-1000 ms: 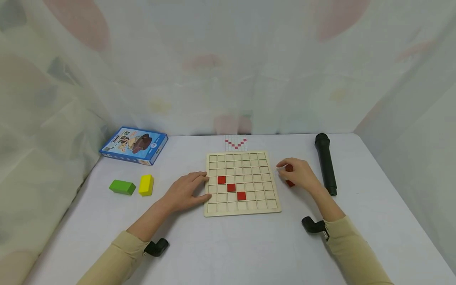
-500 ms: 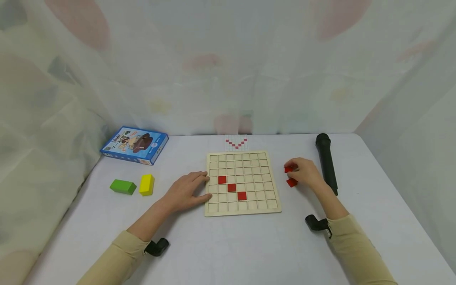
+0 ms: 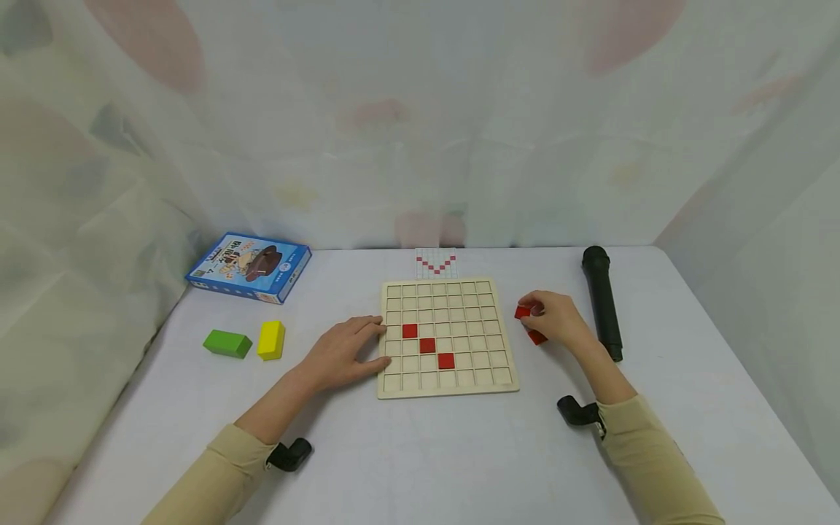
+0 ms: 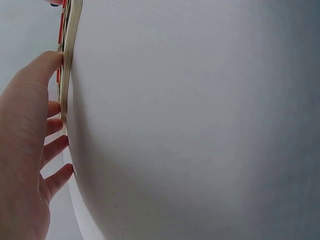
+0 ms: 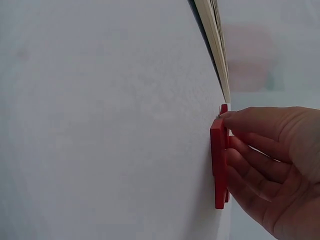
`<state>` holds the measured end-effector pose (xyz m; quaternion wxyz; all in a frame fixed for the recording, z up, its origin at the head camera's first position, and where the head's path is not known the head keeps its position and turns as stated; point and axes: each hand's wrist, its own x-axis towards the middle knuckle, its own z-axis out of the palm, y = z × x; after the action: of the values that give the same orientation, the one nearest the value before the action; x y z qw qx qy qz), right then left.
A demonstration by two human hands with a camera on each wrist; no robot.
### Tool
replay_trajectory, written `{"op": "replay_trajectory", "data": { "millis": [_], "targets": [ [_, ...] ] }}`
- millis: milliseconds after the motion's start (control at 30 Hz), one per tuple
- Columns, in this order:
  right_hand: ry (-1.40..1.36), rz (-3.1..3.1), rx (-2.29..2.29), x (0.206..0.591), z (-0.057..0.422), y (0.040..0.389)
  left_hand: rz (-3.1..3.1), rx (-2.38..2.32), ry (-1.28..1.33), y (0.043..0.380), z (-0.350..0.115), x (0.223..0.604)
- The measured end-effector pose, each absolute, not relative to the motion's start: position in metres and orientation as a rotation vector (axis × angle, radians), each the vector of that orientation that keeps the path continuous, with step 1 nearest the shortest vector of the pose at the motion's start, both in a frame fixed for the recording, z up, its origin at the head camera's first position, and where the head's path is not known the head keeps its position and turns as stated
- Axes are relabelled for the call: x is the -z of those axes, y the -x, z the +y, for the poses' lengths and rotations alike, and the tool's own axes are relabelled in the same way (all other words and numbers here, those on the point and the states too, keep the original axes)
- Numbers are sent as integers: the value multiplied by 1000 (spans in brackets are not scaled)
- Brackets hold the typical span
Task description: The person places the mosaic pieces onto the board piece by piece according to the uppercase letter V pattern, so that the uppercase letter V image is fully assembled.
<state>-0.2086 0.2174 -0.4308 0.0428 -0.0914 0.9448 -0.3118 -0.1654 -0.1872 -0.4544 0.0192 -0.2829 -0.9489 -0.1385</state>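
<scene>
A light wooden grid board (image 3: 482,343) lies on the table, with three red square tiles set diagonally in its cells, one red tile (image 3: 427,345) being the middle one. My left hand (image 3: 341,354) rests at the board's left edge, thumb and fingertips touching it with the fingers spread. To the right of the board, my right hand (image 3: 556,319) pinches a red tile (image 3: 522,312) between thumb and fingers. Another red tile (image 3: 537,337) lies just below, partly under that hand. In the right wrist view, red tiles (image 5: 219,165) lie at the fingertips, overlapping, some hidden.
Behind the board lies a small pattern card (image 3: 436,263) with red squares in a V. A black microphone (image 3: 601,302) is at the right. On the left are a blue box (image 3: 248,267), a green block (image 3: 227,343) and a yellow block (image 3: 270,340).
My right hand shifted slightly right, then back left, and the pinched red tile slid left with it. The left hand and board have stayed put.
</scene>
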Motion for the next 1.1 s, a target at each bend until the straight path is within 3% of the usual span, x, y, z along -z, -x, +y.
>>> {"op": "replay_trajectory", "data": {
  "millis": [533,1100],
  "targets": [
    [275,2814,1151,424,176,213,-2950,432,881,165,-188,455],
    [526,2678,1244,433,97,219,-2938,423,893,167,-188,456]
  ]
}}
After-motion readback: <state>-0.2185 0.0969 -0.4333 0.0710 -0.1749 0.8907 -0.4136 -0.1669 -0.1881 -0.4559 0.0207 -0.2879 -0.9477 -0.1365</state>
